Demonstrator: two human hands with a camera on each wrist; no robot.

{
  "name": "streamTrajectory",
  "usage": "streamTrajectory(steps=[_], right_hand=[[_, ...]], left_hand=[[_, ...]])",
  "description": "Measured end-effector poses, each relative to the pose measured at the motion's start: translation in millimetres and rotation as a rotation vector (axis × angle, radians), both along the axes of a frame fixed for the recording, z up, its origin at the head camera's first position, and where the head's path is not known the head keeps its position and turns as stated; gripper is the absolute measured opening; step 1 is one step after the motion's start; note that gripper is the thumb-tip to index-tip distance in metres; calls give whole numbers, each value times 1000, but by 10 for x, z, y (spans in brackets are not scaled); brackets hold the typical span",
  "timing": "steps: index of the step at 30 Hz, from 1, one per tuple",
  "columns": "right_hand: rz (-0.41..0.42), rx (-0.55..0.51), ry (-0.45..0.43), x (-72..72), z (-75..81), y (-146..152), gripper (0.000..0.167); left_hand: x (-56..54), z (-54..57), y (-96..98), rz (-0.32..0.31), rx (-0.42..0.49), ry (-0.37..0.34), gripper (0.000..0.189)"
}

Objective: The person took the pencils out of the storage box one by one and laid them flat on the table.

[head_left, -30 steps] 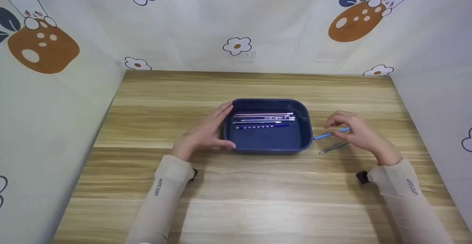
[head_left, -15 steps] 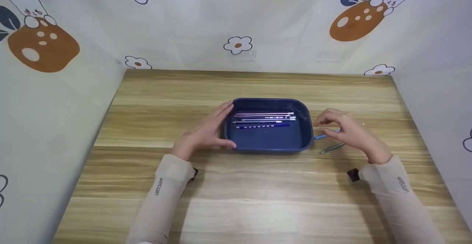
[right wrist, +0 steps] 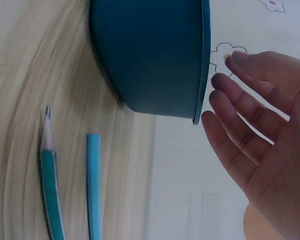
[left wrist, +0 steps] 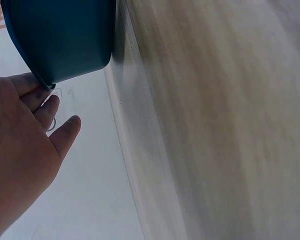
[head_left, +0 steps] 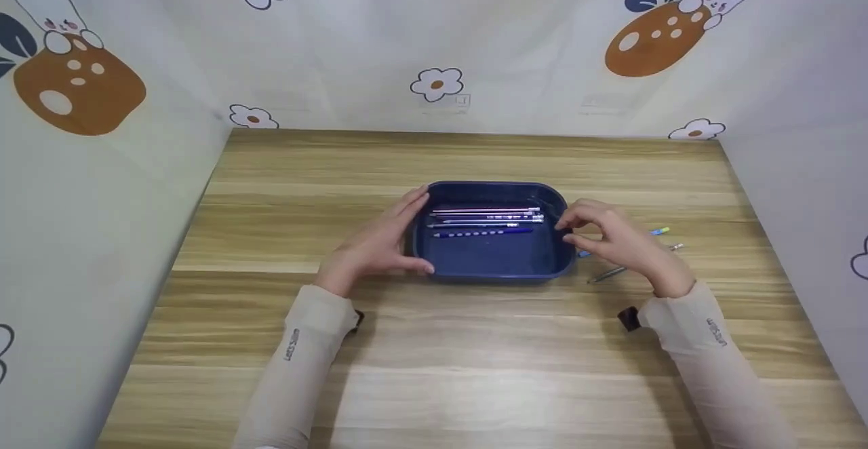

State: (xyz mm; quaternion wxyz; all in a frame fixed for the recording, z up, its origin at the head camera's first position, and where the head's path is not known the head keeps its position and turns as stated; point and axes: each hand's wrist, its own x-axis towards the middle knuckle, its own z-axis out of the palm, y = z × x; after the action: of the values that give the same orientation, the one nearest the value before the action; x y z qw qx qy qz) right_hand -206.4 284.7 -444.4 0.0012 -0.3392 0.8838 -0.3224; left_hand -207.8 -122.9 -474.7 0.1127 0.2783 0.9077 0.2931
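Note:
A dark blue rectangular tray point(head_left: 498, 259) sits mid-table with several pencils point(head_left: 485, 218) lying side by side in it. My left hand point(head_left: 376, 242) rests against its left end, fingers extended along the side and thumb at the near corner. In the left wrist view, the fingertips point(left wrist: 46, 97) meet the tray's rim. Over the tray's right rim is my right hand point(head_left: 610, 235), its fingers loosely bent with nothing between them. Beneath and beside that hand lie a blue pencil point(right wrist: 93, 185) with a flat end and a sharpened green pencil point(right wrist: 50, 190), both outside the tray.
The wood-grain table point(head_left: 434, 354) is bounded by a white cloth backdrop point(head_left: 339, 49) printed with flowers and rabbits, at the back and both sides. A dark wrist camera point(head_left: 629, 318) projects below the right sleeve.
My right hand has moved left from above the loose pencils to the tray's right rim, uncovering the pencils' far ends. The left hand and the tray have stayed put.

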Motion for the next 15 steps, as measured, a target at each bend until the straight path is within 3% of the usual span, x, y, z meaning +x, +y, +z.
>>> streamTrajectory(steps=[9,15], right_hand=[[-22,25,15,-5,55,-130,15],[9,10,17,-29,64,-242,16]], left_hand=[[-7,3,3,0,-13,-3,127],[0,9,2,5,-7,-17,128]])
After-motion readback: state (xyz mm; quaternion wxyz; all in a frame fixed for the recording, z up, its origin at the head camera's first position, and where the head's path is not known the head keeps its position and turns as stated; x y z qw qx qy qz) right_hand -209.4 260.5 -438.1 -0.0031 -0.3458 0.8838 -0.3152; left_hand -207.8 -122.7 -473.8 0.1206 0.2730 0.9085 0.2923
